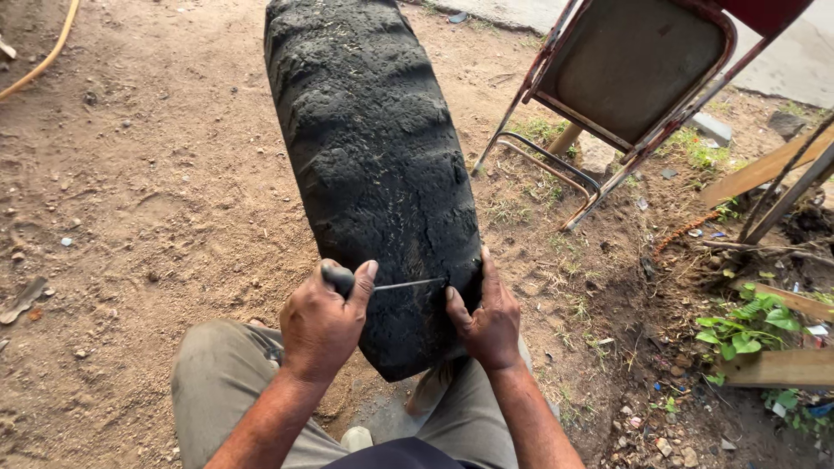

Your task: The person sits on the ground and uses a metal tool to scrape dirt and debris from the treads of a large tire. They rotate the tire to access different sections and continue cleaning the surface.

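Item: worn black tyre (pixel 373 165), stood upright on bare dirt ground (pixel 148 200), its near end wedged between the person's knees, tread facing up.

Left hand (pixel 323 326): closed in a fist round the dark handle of an awl (pixel 382 282), thumb along the top; the thin metal shaft runs level to the right and its tip meets the tread.

Right hand (pixel 488 317): open, holding nothing; palm and spread fingers pressed on the tyre's right shoulder, thumb lying just beside the awl tip.

Step in hand, as judged: probing or piercing one spot in the tread, the right hand bracing the tyre.

Next move calls for: a firm, straight push along the shaft, the tyre kept clamped by the knees, and the thumb kept clear of the tip should it slip.

Nearby: folded metal chair (pixel 643 78) leaning at the upper right; planks and green weeds (pixel 747 326) at the right edge.
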